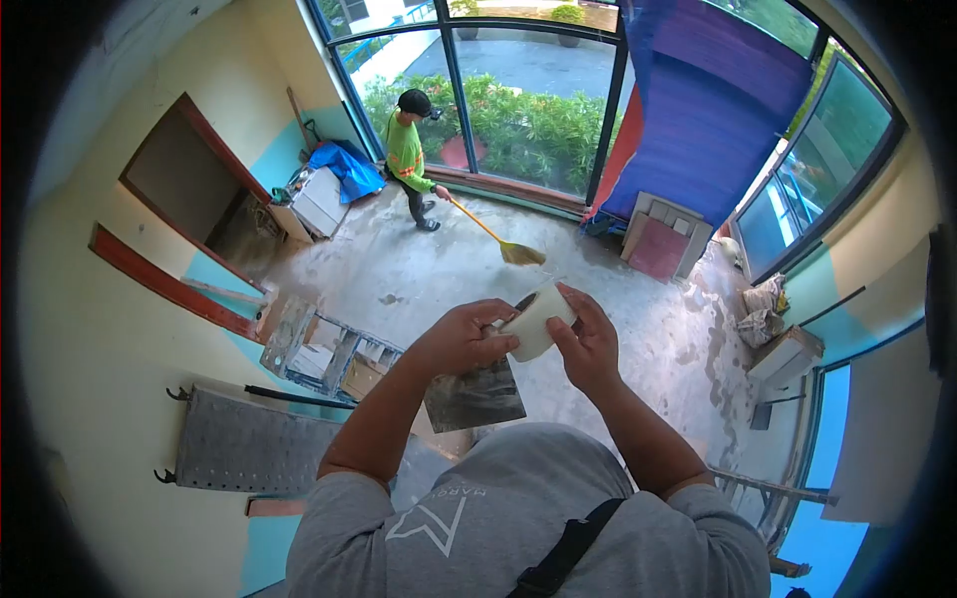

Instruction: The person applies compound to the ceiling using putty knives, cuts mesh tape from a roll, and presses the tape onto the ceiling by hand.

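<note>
Item: white cylindrical roll [539, 327], sitting between your two hands above the grey concrete floor [638, 384]. Left hand [465, 337]: clamping the roll's left end. Right hand [590, 344]: gripping its right side, thumb pressing the near face. Adjacent: flat, smeared grey rectangular plate [477, 395], showing below your left hand; support unclear. Done: you are holding the roll securely, seemingly. Outstanding: extent unclear; no freed length is clearly showing.

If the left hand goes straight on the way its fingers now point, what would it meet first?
The left hand would first meet the pale roll at its fingertips; beyond that, probably the right hand, though depth is unclear.
</note>
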Demonstrator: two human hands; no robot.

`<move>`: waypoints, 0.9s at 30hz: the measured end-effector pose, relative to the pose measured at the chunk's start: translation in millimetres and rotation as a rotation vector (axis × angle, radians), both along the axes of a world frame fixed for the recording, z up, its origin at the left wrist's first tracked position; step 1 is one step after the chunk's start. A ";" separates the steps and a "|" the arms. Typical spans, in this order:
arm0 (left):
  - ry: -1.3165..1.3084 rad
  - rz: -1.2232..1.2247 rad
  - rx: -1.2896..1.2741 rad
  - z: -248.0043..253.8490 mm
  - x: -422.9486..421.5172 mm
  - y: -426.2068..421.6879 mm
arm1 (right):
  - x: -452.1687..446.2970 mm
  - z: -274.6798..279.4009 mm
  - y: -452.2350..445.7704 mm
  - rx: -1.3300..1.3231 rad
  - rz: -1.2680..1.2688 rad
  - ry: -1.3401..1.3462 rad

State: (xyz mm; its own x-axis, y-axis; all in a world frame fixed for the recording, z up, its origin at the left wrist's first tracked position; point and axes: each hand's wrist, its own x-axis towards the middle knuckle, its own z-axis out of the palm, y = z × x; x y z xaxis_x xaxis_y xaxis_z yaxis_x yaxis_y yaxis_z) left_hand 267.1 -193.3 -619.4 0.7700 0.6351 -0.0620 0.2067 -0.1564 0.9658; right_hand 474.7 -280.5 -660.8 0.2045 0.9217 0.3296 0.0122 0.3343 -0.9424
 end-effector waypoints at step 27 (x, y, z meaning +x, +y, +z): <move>0.209 0.201 -0.030 2.6 -60.7 27.9 | -60.2 -8.2 44.9 -0.172 0.044 -0.046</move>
